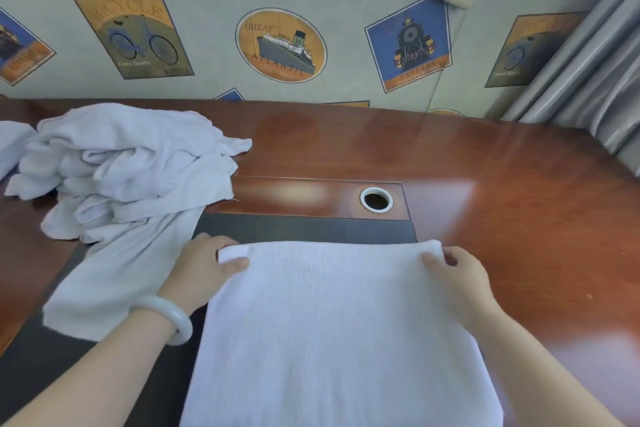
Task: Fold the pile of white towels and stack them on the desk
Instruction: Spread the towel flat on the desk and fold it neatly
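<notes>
A white towel [332, 329] lies flat in front of me on the dark pad of the wooden desk [502, 204], reaching from the pad's far part down to the bottom of the view. My left hand [204, 267] pinches its far left corner, thumb on top. My right hand [460, 277] pinches its far right corner. A rumpled pile of white towels [128, 166] sits on the desk at the left, with one towel trailing down toward my left forearm.
A round cable hole [376, 199] with a white rim sits in the desk just beyond the towel. Patterned wallpaper [280, 45] backs the desk. Grey curtains [588, 80] hang at the right. Another bit of white cloth [10, 146] shows at the far left edge.
</notes>
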### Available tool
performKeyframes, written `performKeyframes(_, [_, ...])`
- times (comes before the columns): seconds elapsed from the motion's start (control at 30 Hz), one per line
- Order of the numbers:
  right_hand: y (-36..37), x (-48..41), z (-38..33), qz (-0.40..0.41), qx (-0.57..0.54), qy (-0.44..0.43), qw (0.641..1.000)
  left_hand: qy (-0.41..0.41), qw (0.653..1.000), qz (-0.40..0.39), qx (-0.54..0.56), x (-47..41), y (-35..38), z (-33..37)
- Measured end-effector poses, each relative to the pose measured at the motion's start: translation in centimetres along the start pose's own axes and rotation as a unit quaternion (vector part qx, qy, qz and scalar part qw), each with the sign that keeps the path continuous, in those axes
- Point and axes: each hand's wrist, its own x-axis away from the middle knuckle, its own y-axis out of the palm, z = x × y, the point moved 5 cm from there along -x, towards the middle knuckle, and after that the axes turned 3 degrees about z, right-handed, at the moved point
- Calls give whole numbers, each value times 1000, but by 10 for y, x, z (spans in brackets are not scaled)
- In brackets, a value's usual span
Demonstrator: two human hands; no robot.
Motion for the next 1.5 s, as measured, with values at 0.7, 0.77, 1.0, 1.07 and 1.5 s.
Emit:
performKeyframes(0.7, [7,-8,-7,50,47,-44,997,-69,985,37,151,-16,-2,-2])
performKeyframes(0.77, [9,-5,-6,65,78,-49,994,-67,987,82,121,-9,4,-5])
performKeyframes(1.0, [7,-10,-10,59,47,-11,997,-176,960,64,207,-11,8,-18])
performKeyframes(1.07, [12,-8,-8,45,55,-27,997,-186,950,24,250,-11,11,-24])
performKeyframes(1.5, [0,0,-7,48,63,9,997,-117,979,157,52,3,13,-5])
